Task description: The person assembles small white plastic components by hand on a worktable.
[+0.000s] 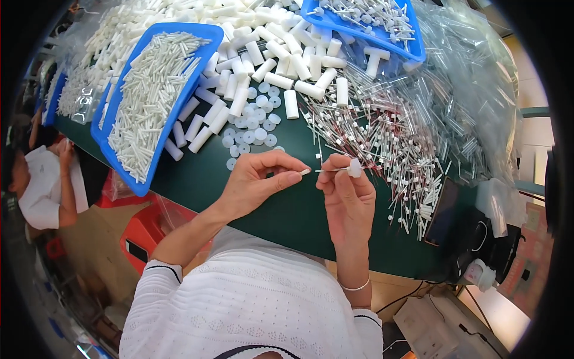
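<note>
Over the green desk [287,212], my left grip [254,181] pinches a short white tube [305,172] just left of, and roughly in line with, the thin, disc-headed pin [323,171] pinched in my right grip [348,200].

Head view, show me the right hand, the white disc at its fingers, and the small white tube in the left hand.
Right hand [348,202]: head view, on the middle of the hand.
White disc [356,168]: head view, on its visible middle.
Small white tube [305,172]: head view, on its exposed end.
</note>
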Motion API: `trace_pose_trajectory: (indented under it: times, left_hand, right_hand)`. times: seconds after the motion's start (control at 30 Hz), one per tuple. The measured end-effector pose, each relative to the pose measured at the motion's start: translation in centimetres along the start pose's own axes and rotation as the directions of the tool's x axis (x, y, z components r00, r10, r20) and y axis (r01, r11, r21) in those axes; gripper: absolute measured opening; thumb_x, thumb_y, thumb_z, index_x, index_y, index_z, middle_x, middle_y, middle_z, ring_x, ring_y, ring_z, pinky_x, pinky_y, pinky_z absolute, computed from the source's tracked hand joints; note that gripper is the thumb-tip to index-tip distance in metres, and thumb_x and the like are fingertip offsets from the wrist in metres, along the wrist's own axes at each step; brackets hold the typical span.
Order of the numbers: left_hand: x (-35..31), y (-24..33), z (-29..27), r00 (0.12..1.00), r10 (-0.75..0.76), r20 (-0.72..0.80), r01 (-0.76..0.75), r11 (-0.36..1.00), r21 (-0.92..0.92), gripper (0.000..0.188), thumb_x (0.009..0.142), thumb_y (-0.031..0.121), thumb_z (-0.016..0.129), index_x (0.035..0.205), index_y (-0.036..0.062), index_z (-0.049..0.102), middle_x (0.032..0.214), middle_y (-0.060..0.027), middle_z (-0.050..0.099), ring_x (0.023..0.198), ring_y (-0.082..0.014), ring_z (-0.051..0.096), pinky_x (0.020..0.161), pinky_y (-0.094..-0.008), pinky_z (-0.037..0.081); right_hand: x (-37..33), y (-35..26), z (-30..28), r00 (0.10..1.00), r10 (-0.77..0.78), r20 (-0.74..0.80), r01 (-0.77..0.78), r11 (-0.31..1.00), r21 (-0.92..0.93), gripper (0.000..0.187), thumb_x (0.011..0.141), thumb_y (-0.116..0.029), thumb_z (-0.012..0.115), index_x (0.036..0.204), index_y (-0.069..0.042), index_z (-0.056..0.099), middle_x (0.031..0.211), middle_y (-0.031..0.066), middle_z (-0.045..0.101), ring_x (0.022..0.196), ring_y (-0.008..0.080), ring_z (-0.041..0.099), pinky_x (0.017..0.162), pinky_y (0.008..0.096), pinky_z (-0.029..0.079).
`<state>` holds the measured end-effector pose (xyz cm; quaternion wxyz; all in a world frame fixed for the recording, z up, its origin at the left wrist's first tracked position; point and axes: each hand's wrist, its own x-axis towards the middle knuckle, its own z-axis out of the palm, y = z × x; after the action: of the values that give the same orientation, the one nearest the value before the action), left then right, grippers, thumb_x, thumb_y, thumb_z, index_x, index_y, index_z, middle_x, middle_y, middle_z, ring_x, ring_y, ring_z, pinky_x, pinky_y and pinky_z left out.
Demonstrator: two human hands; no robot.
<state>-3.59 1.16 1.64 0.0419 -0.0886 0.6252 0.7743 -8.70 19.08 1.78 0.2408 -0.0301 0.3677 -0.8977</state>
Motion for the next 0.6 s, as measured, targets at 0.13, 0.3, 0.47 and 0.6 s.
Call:
trace_pose_trajectory:
  times: [0.13,0.3,0.47,0.6]
  left_hand:
    - [0.0,-0.4,0.4,1.0,-0.002,0.01,0.002,0.999,0.034,0.014,0.089,0.007,0.069,0.102,0.0009,0.071,0.088,0.0005,0.064,0.074,-0.002,0.052,0.066,-0.0171,0.042]
    - [-0.1,-0.6,0.8,0.993,0.117,-0.028,-0.112,0.984,0.136,0.014,0.086,0.004,0.069,0.1,0.0025,0.072,0.089,-0.0017,0.064,0.077,-0.0067,0.052,0.071,-0.0204,0.043]
    - [-0.1,-0.8,1.6,0.972,0.23,-0.035,-0.216,0.946,0.241,0.012,0.085,0.003,0.069,0.096,0.004,0.071,0.089,-0.0031,0.064,0.082,-0.0114,0.053,0.074,-0.0236,0.044]
    - [0.1,-0.9,1.8,0.967,0.251,-0.033,-0.232,0.931,0.282,0.009,0.084,0.004,0.07,0.093,0.0041,0.07,0.089,-0.0027,0.064,0.082,-0.0125,0.053,0.077,-0.0261,0.042]
  right_hand:
    - [-0.3,0.6,-0.2,1.0,0.017,-0.006,-0.016,0.999,0.031,0.027,0.093,-0.01,0.064,0.117,0.004,0.064,0.105,0.0108,0.067,0.088,0.0162,0.063,0.078,0.0281,0.052]
    - [-0.4,0.5,-0.4,0.999,-0.008,-0.045,0.005,0.998,-0.07,0.022,0.092,-0.006,0.065,0.111,0.004,0.067,0.104,0.0074,0.065,0.08,0.012,0.057,0.07,0.0239,0.046]
    - [-0.5,0.6,-0.6,0.99,-0.092,-0.104,0.071,0.98,-0.188,0.018,0.088,0.0,0.067,0.106,0.004,0.069,0.098,0.0032,0.061,0.072,0.0083,0.046,0.064,0.022,0.038]
    - [-0.8,0.8,-1.0,0.99,-0.088,-0.109,0.068,0.982,-0.175,0.018,0.088,0.001,0.067,0.106,0.004,0.069,0.103,0.0035,0.06,0.076,0.0083,0.048,0.067,0.0223,0.039]
